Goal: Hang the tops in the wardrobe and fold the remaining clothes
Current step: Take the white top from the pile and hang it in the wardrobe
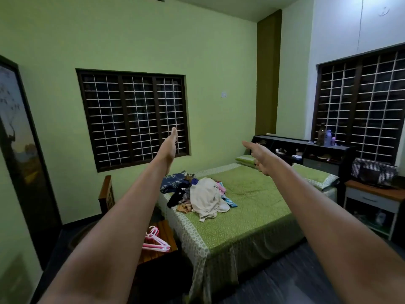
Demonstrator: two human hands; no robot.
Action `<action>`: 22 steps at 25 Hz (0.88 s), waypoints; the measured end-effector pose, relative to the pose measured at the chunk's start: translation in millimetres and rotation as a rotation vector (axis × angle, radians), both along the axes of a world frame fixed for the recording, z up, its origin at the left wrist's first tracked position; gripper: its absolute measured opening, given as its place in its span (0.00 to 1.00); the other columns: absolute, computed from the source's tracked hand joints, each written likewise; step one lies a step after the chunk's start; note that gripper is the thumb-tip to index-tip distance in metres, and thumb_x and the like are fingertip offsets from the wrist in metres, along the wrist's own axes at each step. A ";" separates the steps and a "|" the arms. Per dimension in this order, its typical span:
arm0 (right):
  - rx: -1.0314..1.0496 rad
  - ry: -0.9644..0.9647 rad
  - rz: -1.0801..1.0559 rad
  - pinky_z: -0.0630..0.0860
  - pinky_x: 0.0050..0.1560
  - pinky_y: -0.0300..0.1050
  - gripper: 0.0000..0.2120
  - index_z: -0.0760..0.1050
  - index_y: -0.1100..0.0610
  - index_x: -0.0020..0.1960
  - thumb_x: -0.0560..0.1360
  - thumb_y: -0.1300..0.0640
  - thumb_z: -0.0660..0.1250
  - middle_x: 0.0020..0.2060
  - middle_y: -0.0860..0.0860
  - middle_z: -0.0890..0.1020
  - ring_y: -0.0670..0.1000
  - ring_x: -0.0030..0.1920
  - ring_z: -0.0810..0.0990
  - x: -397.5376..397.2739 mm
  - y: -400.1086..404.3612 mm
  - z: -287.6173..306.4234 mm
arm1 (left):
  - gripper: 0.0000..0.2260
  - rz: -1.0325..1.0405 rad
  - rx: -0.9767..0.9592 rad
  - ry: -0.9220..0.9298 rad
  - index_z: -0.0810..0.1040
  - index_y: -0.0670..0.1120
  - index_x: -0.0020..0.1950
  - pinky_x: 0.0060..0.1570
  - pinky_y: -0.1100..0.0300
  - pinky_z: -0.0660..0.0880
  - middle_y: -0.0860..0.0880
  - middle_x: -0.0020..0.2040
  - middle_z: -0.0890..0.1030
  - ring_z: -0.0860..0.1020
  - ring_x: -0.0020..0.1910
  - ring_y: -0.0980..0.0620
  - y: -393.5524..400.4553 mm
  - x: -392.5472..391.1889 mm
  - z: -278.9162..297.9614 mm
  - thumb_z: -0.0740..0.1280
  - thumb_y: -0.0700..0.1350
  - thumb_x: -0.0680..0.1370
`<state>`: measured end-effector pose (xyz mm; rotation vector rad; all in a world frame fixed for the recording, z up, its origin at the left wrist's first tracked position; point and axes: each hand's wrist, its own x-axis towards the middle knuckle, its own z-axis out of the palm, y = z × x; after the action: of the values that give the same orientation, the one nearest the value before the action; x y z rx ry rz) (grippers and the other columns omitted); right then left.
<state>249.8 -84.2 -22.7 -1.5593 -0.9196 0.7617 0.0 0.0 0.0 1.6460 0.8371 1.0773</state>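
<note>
Both forearms are stretching out from the bottom of the view, over the floor and toward the bed (pixel 241 233). At the end of one, the left hand (pixel 169 145) is reaching forward edge-on with its fingers straight and together, holding nothing. Across from it, the right hand (pixel 259 157) is pointing ahead with one finger extended while the others look loosely curled under — it too is gripping nothing.

Well beyond both hands, the pile of clothes (pixel 197 194) is lying on the near left part of the bed: a cream garment (pixel 207 198) is sitting on top, with a dark blue printed piece (pixel 173 183) behind it and smaller pink and turquoise bits poking out at the right side. Pink hangers (pixel 154 241) are resting on a wooden stool (pixel 161 253) just beside the bed's foot corner. No wardrobe is showing clearly from here.

These clothes are likely light, soft and limp — they will probably sag and tangle when lifted. Taking the cream garment by its shoulders or neckline looks like the best way of freeing it and letting it hang straight for a hanger.
</note>
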 end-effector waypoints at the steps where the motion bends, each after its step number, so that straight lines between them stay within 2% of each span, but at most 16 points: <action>1: 0.012 0.006 -0.009 0.52 0.75 0.53 0.34 0.56 0.55 0.77 0.77 0.41 0.61 0.76 0.56 0.56 0.57 0.76 0.53 5.3 6.4 -2.2 | 0.29 0.019 -0.004 -0.013 0.55 0.48 0.77 0.75 0.45 0.51 0.48 0.78 0.56 0.54 0.76 0.47 5.4 6.8 -0.2 0.47 0.63 0.81; 8: 0.014 0.038 -0.041 0.54 0.74 0.51 0.33 0.58 0.55 0.76 0.77 0.42 0.62 0.76 0.55 0.57 0.56 0.76 0.55 71.8 86.8 -23.5 | 0.29 0.021 -0.011 -0.002 0.55 0.49 0.78 0.75 0.46 0.53 0.48 0.78 0.57 0.57 0.76 0.47 95.7 73.8 -10.6 0.47 0.63 0.81; 16: 0.064 0.096 -0.067 0.53 0.73 0.52 0.34 0.55 0.56 0.77 0.78 0.43 0.62 0.76 0.56 0.56 0.57 0.76 0.54 161.2 240.2 -7.0 | 0.29 0.026 0.017 0.004 0.54 0.49 0.78 0.74 0.45 0.54 0.48 0.78 0.57 0.56 0.76 0.46 252.5 167.4 14.9 0.47 0.63 0.81; 20: 0.049 0.105 -0.064 0.56 0.73 0.51 0.34 0.56 0.57 0.76 0.77 0.43 0.62 0.76 0.55 0.57 0.56 0.75 0.57 207.4 304.7 -8.6 | 0.29 0.021 -0.001 0.028 0.55 0.48 0.78 0.74 0.47 0.54 0.48 0.78 0.57 0.56 0.76 0.46 316.4 218.8 7.7 0.47 0.62 0.81; 22: 0.045 0.106 -0.050 0.54 0.73 0.52 0.34 0.55 0.56 0.77 0.77 0.42 0.62 0.76 0.55 0.57 0.56 0.75 0.56 237.9 339.9 -12.1 | 0.30 0.038 -0.011 0.030 0.55 0.47 0.78 0.74 0.47 0.54 0.48 0.78 0.57 0.56 0.76 0.46 348.4 249.8 2.4 0.47 0.63 0.81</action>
<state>487.6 255.8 -34.8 -1.4827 -0.8118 0.7753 249.8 348.4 2.4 1.6470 0.8955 1.0745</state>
